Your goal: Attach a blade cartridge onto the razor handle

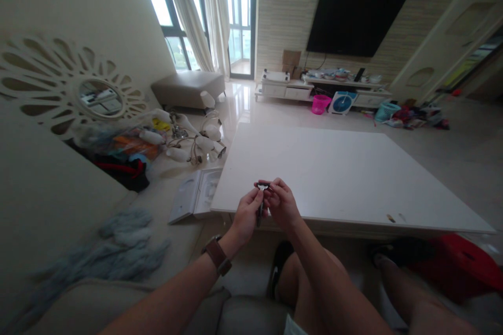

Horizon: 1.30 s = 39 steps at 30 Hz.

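A small T-shaped razor [262, 187], with a dark head, a silvery neck and a dark handle, is held upright near the front edge of the white table [314, 167]. My left hand [247, 213] is closed round its handle, the thumb lying just below the neck. At the right end of the head, the fingers of my right hand [283, 203] pinch it. Part of the handle is hidden behind my fingers, and its lower end sticks out below them.
A small dark-and-tan piece [390, 218] lies by the table's front right edge. Left of the table are an opened white box [194, 196] and a chandelier [192, 138] on the floor. A red stool [463, 261] stands at the right, beside another person's leg [404, 282].
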Available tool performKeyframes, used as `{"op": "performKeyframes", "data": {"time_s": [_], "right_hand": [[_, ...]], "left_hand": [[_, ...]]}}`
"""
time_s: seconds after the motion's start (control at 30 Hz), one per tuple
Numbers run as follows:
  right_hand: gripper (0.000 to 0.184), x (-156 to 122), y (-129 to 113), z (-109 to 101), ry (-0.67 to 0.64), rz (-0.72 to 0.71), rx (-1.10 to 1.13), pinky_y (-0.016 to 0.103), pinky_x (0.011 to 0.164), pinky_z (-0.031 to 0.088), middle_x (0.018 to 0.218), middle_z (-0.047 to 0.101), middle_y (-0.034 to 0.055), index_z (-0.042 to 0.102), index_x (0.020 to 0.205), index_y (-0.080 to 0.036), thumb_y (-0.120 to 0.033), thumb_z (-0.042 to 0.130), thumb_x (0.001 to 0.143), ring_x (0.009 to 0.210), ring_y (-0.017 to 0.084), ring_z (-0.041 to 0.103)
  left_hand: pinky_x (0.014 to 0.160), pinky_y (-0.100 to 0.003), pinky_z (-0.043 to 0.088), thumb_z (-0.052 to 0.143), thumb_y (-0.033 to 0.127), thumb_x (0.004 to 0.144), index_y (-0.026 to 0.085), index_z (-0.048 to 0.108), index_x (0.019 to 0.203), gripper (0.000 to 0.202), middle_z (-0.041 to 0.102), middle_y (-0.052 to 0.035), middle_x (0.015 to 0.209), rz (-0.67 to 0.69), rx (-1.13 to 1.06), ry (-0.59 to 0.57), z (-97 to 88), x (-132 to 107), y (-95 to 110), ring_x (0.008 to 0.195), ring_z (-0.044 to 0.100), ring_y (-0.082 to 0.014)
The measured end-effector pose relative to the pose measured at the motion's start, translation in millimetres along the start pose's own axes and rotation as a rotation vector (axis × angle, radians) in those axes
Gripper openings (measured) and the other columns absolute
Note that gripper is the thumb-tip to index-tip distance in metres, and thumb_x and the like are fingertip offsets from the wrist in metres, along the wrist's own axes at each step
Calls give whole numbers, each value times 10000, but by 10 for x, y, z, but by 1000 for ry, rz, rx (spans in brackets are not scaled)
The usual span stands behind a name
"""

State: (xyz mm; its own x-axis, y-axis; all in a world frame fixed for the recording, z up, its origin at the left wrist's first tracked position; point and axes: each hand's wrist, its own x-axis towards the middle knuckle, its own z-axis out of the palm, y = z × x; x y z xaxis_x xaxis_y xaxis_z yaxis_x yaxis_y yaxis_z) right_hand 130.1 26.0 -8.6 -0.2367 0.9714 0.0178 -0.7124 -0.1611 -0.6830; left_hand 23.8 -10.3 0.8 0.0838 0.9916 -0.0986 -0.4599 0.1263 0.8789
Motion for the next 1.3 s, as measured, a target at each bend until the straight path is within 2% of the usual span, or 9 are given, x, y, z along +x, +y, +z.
{"op": "performKeyframes", "data": {"time_s": [0.1, 0.2, 0.37, 0.53, 0.63, 0.73, 0.93, 1.13, 1.3], "right_hand": [[287, 9, 10, -27, -36, -6, 4, 189, 419, 446, 995, 743, 88, 502, 690, -178, -268, 751, 799, 499, 94, 555], [273, 18, 22, -46, -36, -26, 12, 190, 462, 471, 993, 742, 98, 517, 702, -178, -267, 753, 806, 609, 128, 624], [265, 18, 19, -34, -39, -20, 13, 207, 421, 473, 999, 740, 97, 537, 700, -179, -293, 755, 798, 590, 142, 627], [130, 17, 5, -19, -2, -27, 7, 167, 476, 489, 978, 738, 93, 662, 837, -175, -267, 745, 797, 848, 189, 690], [163, 20, 9, -24, -22, -1, -35, 173, 442, 479, 985, 739, 113, 707, 912, -157, -292, 716, 820, 664, 139, 648], [161, 19, 15, -32, -32, 7, -33, 179, 425, 478, 1002, 741, 119, 711, 894, -154, -296, 717, 819, 542, 100, 580], [142, 4, 7, -31, -41, 32, -12, 191, 398, 477, 1016, 741, 113, 675, 845, -174, -296, 733, 802, 540, 119, 589], [158, 0, 23, -21, -48, 48, 11, 210, 345, 467, 1012, 745, 102, 675, 841, -174, -309, 737, 790, 439, 93, 506], [237, -15, 25, -17, -35, 73, 29, 223, 347, 488, 1046, 735, 121, 715, 936, -144, -326, 731, 786, 455, 94, 499]], "left_hand": [[492, -181, 353, 643, 541, 831, 153, 569, 812, 396, 546, 18, 680, 11, 30, -8, -12, 0, -14, 532, 462, -59], [456, -180, 309, 606, 554, 854, 162, 539, 795, 402, 530, 24, 675, 7, 70, -6, -20, 1, -30, 507, 431, -54], [443, -188, 292, 579, 562, 866, 168, 518, 777, 408, 499, 30, 659, 35, 100, -35, -27, 13, -61, 499, 409, -58], [457, -185, 303, 593, 513, 874, 172, 525, 820, 351, 497, 33, 690, 37, 89, -65, -42, 21, -87, 517, 413, -55], [460, -184, 308, 594, 500, 877, 175, 519, 825, 337, 496, 34, 692, 35, 83, -67, -51, 23, -99, 521, 415, -55], [450, -186, 298, 595, 497, 876, 180, 515, 838, 330, 489, 39, 683, 25, 71, -63, -54, 27, -107, 506, 403, -54], [456, -186, 303, 601, 499, 869, 174, 524, 836, 336, 502, 30, 694, 22, 77, -62, -46, 23, -92, 514, 414, -55], [461, -189, 303, 625, 518, 842, 171, 523, 813, 363, 498, 32, 692, 28, 79, -53, -14, 3, -56, 514, 412, -55], [463, -191, 299, 632, 555, 824, 175, 508, 786, 402, 488, 34, 677, 48, 124, -38, 24, -21, 0, 514, 399, -58]]}}
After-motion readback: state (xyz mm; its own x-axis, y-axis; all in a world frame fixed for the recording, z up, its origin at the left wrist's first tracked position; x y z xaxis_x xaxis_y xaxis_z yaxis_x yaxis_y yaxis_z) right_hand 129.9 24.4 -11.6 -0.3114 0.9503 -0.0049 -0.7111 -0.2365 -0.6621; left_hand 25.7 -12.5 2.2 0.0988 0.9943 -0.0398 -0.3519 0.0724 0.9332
